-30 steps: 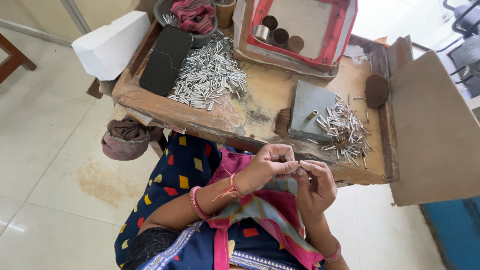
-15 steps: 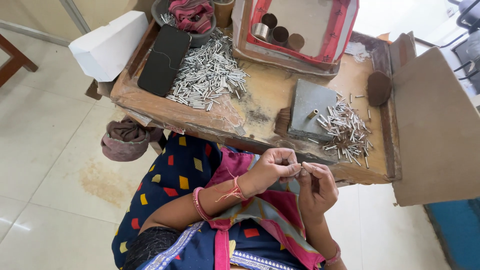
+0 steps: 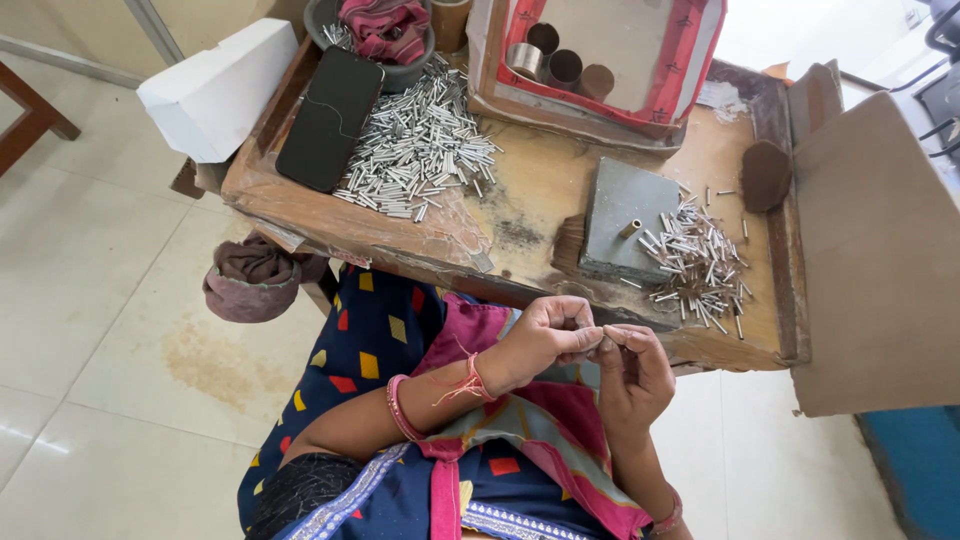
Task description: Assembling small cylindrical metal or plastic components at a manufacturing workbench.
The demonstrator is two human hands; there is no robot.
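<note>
My left hand (image 3: 545, 335) and my right hand (image 3: 632, 372) meet fingertip to fingertip over my lap, just in front of the low wooden table (image 3: 520, 190). Together they pinch a small metal tube (image 3: 603, 335), mostly hidden by the fingers. Red thread and a pink bangle circle my left wrist. On the table's right side lies a small pile of metal tubes (image 3: 695, 265) beside a grey metal block (image 3: 625, 215), with one tube standing on the block. A larger heap of tubes (image 3: 420, 150) lies at the left.
A black phone (image 3: 330, 115), a white box (image 3: 215, 90), a bowl with red cloth (image 3: 385, 30) and a red-rimmed tray (image 3: 700, 70) sit at the back. A brown pad (image 3: 765, 172) and cardboard sheet (image 3: 880, 250) are at right. A cloth bundle (image 3: 250, 280) lies on the floor.
Both hands stay joined at the fingertips around the small tube, with only slight finger movement. The view has shifted a little.
</note>
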